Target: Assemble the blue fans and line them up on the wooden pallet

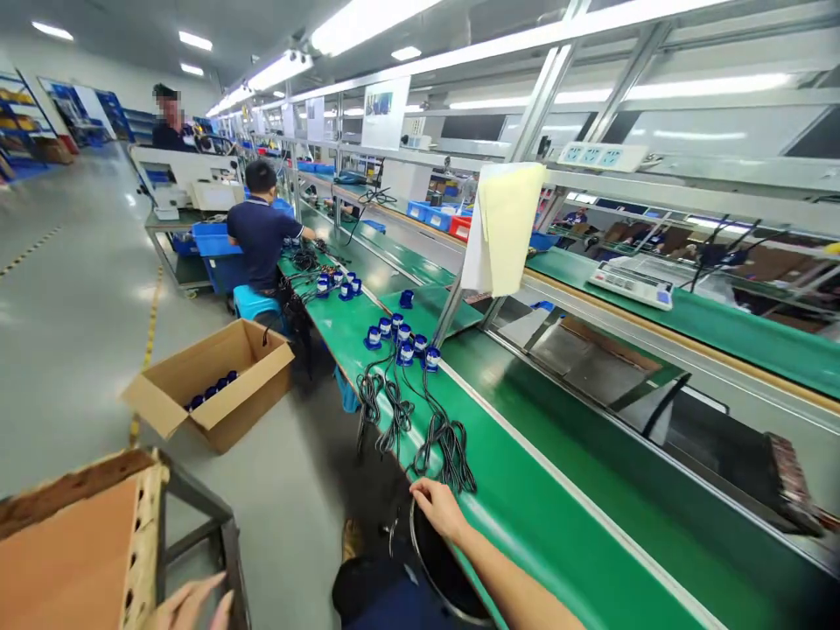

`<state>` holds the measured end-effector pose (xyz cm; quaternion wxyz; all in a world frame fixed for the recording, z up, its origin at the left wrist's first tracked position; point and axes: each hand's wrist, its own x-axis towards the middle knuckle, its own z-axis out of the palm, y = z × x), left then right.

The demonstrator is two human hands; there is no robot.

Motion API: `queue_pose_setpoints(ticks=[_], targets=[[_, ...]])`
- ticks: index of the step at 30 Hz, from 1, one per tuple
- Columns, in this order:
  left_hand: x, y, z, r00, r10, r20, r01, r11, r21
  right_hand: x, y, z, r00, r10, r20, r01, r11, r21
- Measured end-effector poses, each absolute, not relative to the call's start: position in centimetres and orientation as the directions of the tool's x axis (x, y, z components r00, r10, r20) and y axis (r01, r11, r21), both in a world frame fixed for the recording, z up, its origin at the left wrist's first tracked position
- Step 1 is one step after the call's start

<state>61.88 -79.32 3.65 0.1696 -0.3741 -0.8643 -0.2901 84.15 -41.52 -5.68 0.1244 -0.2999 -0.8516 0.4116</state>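
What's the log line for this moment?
Left hand: partly cropped, near wooden edge | Right hand: near coiled black cables, hold unclear | Green bench: blue parts | Carton: open

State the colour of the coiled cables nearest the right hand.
The cables are black, as the head view shows best.

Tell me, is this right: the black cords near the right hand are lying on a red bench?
Not quite: the bench is green, not red, as the head view shows. The black cords near the right hand are indeed lying on it.
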Motion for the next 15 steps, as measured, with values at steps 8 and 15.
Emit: queue_pose_setpoints(ticks=[8, 15], targets=[[47.1, -55.3, 6.1, -0.573, 0.761, 0.306, 0.800, 0.437, 0.410, 75.8, -30.2, -4.6, -0.719, 0.694, 0.024, 0.358, 0.400, -0.843], [34.4, -43.6, 4.8, -0.573, 0.803, 0.167, 0.763, 0.448, 0.466, 67.1, -27.1, -1.6, -0.709, 0.705, -0.007, 0.344, 0.337, -0.876]])
